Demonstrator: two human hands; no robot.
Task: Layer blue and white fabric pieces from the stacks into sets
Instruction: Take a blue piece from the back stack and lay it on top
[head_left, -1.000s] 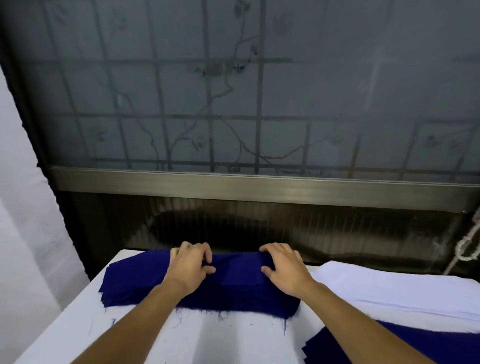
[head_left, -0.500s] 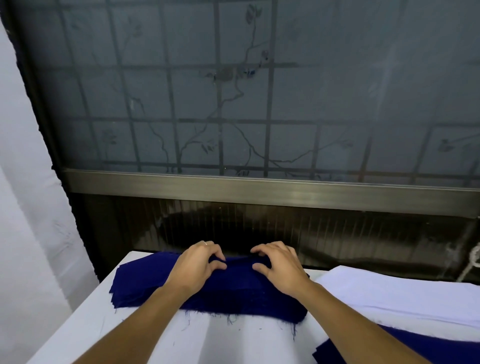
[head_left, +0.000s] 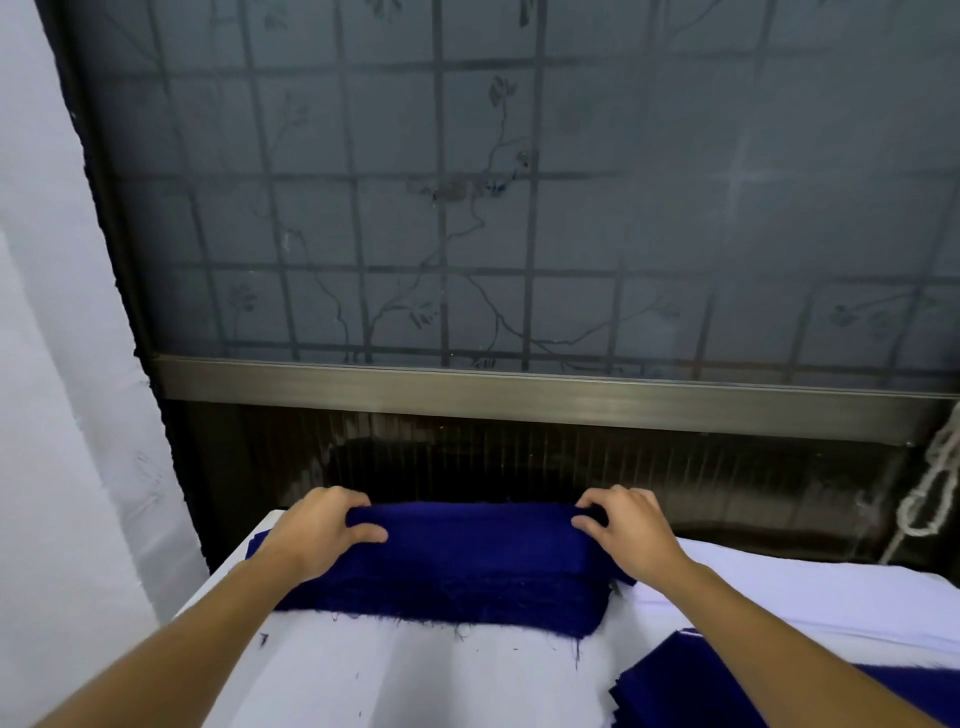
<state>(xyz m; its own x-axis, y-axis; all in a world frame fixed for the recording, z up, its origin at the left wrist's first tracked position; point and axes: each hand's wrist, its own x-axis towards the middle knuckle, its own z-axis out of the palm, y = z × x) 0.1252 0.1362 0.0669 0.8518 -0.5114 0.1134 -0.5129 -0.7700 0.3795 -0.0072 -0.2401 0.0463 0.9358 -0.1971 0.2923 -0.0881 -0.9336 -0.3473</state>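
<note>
**Both hands gripping the far edge of the blue stack**

The left hand (head_left: 319, 535) has its fingers curled over the far edge of the stack of dark blue fabric pieces (head_left: 457, 566), with the thumb pressed on the upper face, so it grips the cloth near the stack's left end. The right hand (head_left: 631, 535) holds the same far edge in the same way near the stack's right end, fingers hooked over and thumb on top. Between the two hands the far edge of the cloth stands a little raised and rounded.

The blue stack lies along the far edge of the white table (head_left: 415, 675), toward its far left corner, with frayed threads trailing from its near side. Just beside it, on the right half of the table, lies a flat stack of white fabric pieces (head_left: 810, 587). A second pile of dark blue fabric (head_left: 675, 691) sits by the near right corner, under the right forearm.

Past the far edge rise a dark metal rail (head_left: 519, 395) and a frosted window (head_left: 519, 208) with a grid and a branch pattern. A white rope (head_left: 930, 499) hangs at the right.
</note>
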